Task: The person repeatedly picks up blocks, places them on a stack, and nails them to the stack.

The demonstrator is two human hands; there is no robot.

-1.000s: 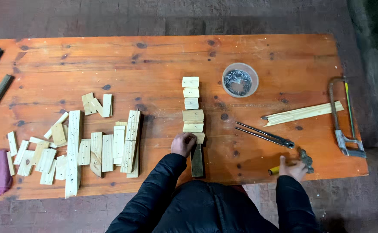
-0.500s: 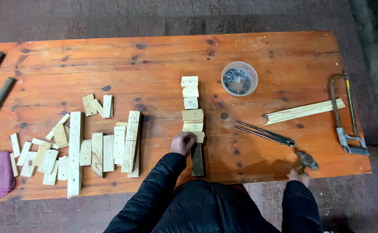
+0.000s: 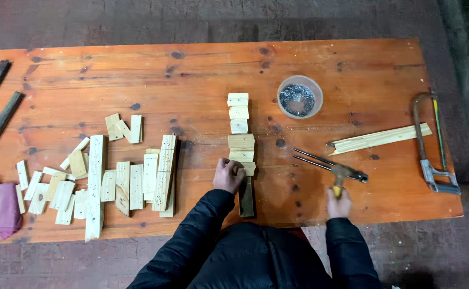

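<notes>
left hand [image 3: 228, 175] fingers closed on small wood block [image 3: 248, 168], which sits at near end of block row [image 3: 239, 127] atop dark strip [image 3: 246, 196]. right hand [image 3: 339, 203] fisted round hammer [image 3: 342, 175] handle, pliers [image 3: 320, 160] just beyond the head.

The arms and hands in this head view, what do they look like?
Both arms are in black, puffy, quilted jacket sleeves reaching to the wrists. The left hand and right hand are bare: no gloves, and no rings or watch that I can make out.

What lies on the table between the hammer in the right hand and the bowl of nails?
In the head view, pincers lie between the hammer and the bowl of nails; the rest is bare table.
</notes>
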